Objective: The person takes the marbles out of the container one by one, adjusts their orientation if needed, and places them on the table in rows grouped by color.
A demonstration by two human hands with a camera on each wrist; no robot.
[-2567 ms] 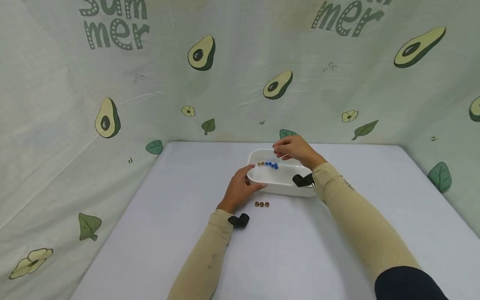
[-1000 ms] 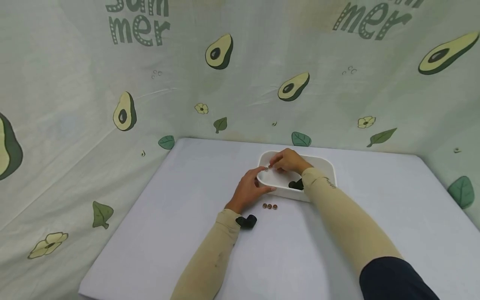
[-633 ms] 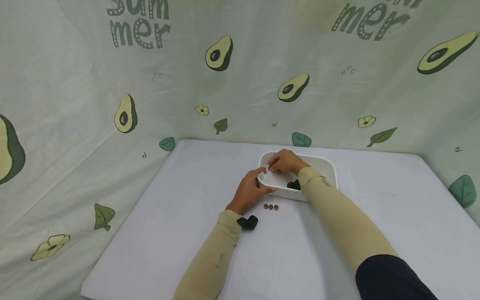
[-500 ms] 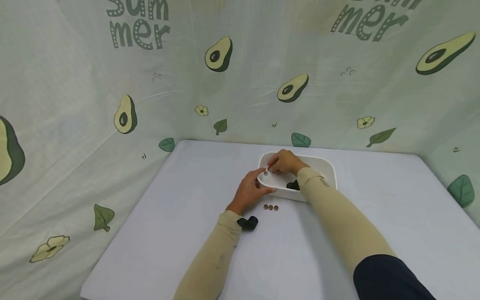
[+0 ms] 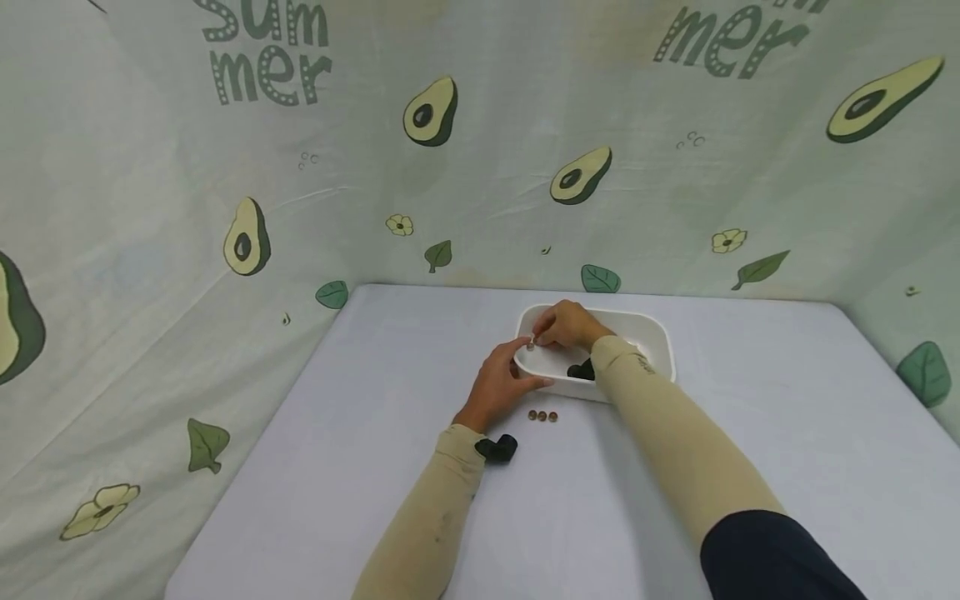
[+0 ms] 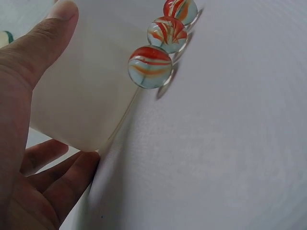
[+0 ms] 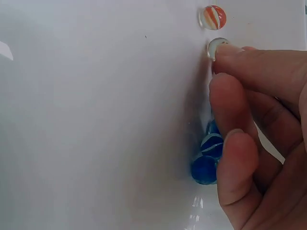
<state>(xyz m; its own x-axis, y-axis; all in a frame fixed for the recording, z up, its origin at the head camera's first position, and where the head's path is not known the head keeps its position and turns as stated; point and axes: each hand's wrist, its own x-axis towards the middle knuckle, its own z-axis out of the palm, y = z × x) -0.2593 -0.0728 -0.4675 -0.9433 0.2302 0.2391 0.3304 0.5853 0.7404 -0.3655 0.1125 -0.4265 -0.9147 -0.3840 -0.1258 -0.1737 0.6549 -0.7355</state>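
Observation:
My left hand (image 5: 497, 385) grips the left end of a white oblong tub (image 5: 656, 333). In the left wrist view its thumb lies along one wall, its other fingers curling at the tub's end. Inside the tub, my right hand (image 5: 564, 323) bends its fingers over a row of marbles. The right wrist view shows fingertips (image 7: 224, 50) on a clear marble (image 7: 211, 48), with an orange-striped marble (image 7: 213, 17) just beyond. Several blue marbles (image 7: 205, 168) sit partly hidden behind the lower fingers. Three red-orange swirled marbles (image 6: 150, 67) stand in a row on the table before the tub.
The table (image 5: 360, 467) has a white covering. Behind it hangs a pale cloth (image 5: 480, 100) printed with avocados and leaves. Black wrist devices sit at the left cuff (image 5: 497, 450) and below the right wrist (image 5: 581, 370).
My right hand, raised over the tub's back rim at first, has come down inside and shifted slightly left and nearer. My left hand keeps its grip; the head view has turned a little.

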